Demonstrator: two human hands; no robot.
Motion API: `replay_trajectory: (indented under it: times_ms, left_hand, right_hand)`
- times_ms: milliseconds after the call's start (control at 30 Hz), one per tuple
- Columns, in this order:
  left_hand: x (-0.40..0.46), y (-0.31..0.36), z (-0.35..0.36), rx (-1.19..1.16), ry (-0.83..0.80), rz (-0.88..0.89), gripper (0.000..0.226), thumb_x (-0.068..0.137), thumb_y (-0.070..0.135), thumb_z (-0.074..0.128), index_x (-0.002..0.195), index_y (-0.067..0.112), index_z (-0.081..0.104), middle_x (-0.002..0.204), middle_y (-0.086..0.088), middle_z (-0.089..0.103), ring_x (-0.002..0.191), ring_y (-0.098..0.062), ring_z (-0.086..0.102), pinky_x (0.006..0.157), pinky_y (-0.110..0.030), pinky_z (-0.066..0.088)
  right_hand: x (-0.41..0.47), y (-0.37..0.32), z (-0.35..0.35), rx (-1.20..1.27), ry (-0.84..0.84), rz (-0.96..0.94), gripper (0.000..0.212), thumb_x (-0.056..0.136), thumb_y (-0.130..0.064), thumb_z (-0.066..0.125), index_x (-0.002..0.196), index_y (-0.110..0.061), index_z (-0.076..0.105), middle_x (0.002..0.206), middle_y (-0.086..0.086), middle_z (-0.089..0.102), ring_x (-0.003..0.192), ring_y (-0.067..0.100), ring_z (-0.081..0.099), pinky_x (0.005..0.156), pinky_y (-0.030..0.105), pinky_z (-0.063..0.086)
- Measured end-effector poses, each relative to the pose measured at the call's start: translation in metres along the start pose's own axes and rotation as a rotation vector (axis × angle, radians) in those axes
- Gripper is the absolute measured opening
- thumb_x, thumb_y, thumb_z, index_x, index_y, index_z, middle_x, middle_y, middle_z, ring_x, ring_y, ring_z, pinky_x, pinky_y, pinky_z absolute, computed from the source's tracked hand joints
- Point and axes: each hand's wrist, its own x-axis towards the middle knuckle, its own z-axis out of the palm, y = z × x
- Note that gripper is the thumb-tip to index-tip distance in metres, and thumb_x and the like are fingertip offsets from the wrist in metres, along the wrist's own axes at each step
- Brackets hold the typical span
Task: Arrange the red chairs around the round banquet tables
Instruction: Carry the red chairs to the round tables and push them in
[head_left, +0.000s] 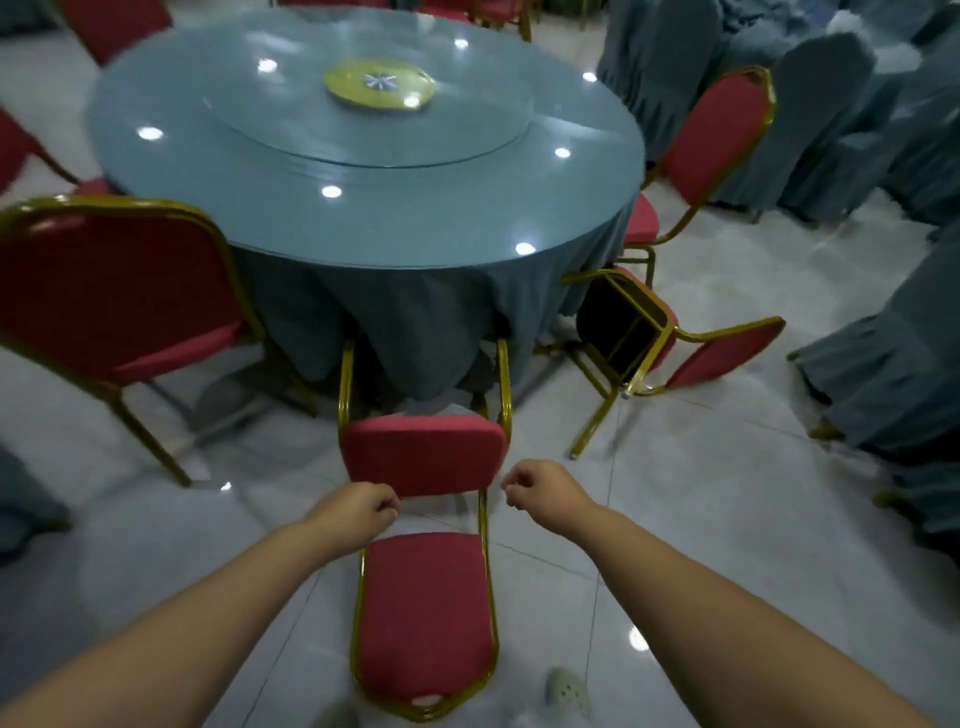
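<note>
Tiled floor (701, 519): toppled red chair (423, 457) between curled fingers (387, 506).

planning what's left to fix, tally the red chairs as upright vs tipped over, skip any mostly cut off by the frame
upright chairs: 2
tipped chairs: 2
total: 4

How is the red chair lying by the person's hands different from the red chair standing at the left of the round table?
The chair by the hands lies tipped on the floor, its legs pointing toward the table; the left chair stands upright on its legs. The tipped one sits between the person's left hand and right hand; no hand is near the left one. Both have red padding and gold frames.
</note>
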Motion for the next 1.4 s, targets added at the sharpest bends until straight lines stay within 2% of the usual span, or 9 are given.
replay_trajectory:
  times_ms: [167, 300, 433, 533, 667, 833, 933, 1167, 1400]
  left_hand:
    - [-0.008, 0.032, 0.054, -0.185, 0.113, -0.209, 0.015, 0.095, 0.023, 0.048, 0.096, 0.024, 0.063, 0.096, 0.005, 0.063, 0.094, -0.014, 0.06, 0.068, -0.023, 0.04]
    - [-0.025, 0.065, 0.109, -0.306, 0.121, -0.312, 0.025, 0.097, 0.024, 0.047, 0.115, 0.022, 0.063, 0.114, 0.006, 0.062, 0.095, -0.009, 0.055, 0.075, -0.021, 0.041]
    - [-0.055, 0.073, 0.168, -0.483, 0.108, -0.453, 0.027, 0.096, 0.026, 0.048, 0.119, 0.025, 0.061, 0.124, 0.007, 0.059, 0.11, -0.012, 0.055, 0.092, -0.027, 0.047]
    - [-0.084, 0.058, 0.212, -0.546, 0.12, -0.554, 0.028, 0.097, 0.026, 0.047, 0.122, 0.026, 0.06, 0.126, 0.005, 0.059, 0.11, -0.013, 0.055, 0.092, -0.024, 0.045]
    - [-0.113, 0.034, 0.27, -0.565, 0.158, -0.651, 0.029, 0.099, 0.022, 0.043, 0.123, 0.025, 0.058, 0.121, 0.002, 0.06, 0.096, -0.01, 0.053, 0.077, -0.02, 0.041]
    - [-0.12, 0.005, 0.355, -0.62, 0.173, -0.753, 0.033, 0.098, 0.019, 0.044, 0.129, 0.022, 0.054, 0.128, -0.001, 0.058, 0.111, -0.019, 0.056, 0.089, -0.022, 0.043]
    - [-0.103, -0.018, 0.408, -0.615, 0.169, -0.799, 0.034, 0.097, 0.021, 0.043, 0.13, 0.025, 0.053, 0.128, 0.002, 0.058, 0.111, -0.018, 0.056, 0.088, -0.022, 0.043]
    - [-0.013, -0.085, 0.561, -0.677, 0.129, -0.813, 0.039, 0.097, 0.027, 0.046, 0.135, 0.021, 0.047, 0.134, -0.001, 0.053, 0.117, -0.021, 0.053, 0.094, -0.026, 0.042]
    - [0.094, -0.162, 0.69, -0.312, 0.264, -0.637, 0.04, 0.092, 0.026, 0.05, 0.132, 0.017, 0.051, 0.134, -0.003, 0.049, 0.122, -0.021, 0.044, 0.097, -0.031, 0.041]
  right_hand:
    - [0.028, 0.044, -0.026, -0.104, -0.138, -0.097, 0.015, 0.09, -0.012, 0.052, 0.096, -0.012, 0.065, 0.091, 0.003, 0.065, 0.089, 0.02, 0.062, 0.074, 0.029, 0.05]
    - [0.035, 0.086, -0.031, -0.214, -0.282, -0.128, 0.014, 0.089, -0.011, 0.052, 0.091, -0.011, 0.066, 0.092, 0.007, 0.068, 0.089, 0.023, 0.064, 0.078, 0.034, 0.052]
    - [0.025, 0.125, -0.011, -0.31, -0.402, -0.117, 0.019, 0.09, -0.011, 0.051, 0.077, -0.023, 0.057, 0.086, 0.0, 0.065, 0.084, 0.019, 0.063, 0.076, 0.031, 0.052]
    - [0.013, 0.146, 0.016, -0.352, -0.48, -0.119, 0.017, 0.092, -0.013, 0.05, 0.081, -0.022, 0.059, 0.084, -0.001, 0.065, 0.083, 0.017, 0.063, 0.079, 0.031, 0.053]
    - [-0.004, 0.17, 0.065, -0.395, -0.546, -0.12, 0.014, 0.091, -0.014, 0.05, 0.085, -0.02, 0.061, 0.085, -0.001, 0.067, 0.086, 0.018, 0.065, 0.08, 0.032, 0.053]
    - [-0.006, 0.204, 0.141, -0.451, -0.612, -0.131, 0.013, 0.091, -0.012, 0.049, 0.09, -0.015, 0.062, 0.085, 0.0, 0.066, 0.085, 0.019, 0.064, 0.074, 0.03, 0.052]
    - [0.008, 0.234, 0.196, -0.534, -0.684, -0.181, 0.014, 0.09, -0.014, 0.049, 0.092, -0.014, 0.063, 0.085, -0.002, 0.065, 0.087, 0.019, 0.064, 0.079, 0.033, 0.052]
    - [0.081, 0.34, 0.336, -0.741, -0.769, -0.269, 0.024, 0.093, -0.023, 0.049, 0.108, -0.015, 0.066, 0.112, 0.004, 0.064, 0.1, 0.021, 0.06, 0.088, 0.032, 0.049]
    - [0.179, 0.434, 0.448, -0.889, -0.746, -0.476, 0.025, 0.094, -0.024, 0.048, 0.108, -0.013, 0.064, 0.113, 0.011, 0.065, 0.103, 0.028, 0.059, 0.072, 0.026, 0.037]
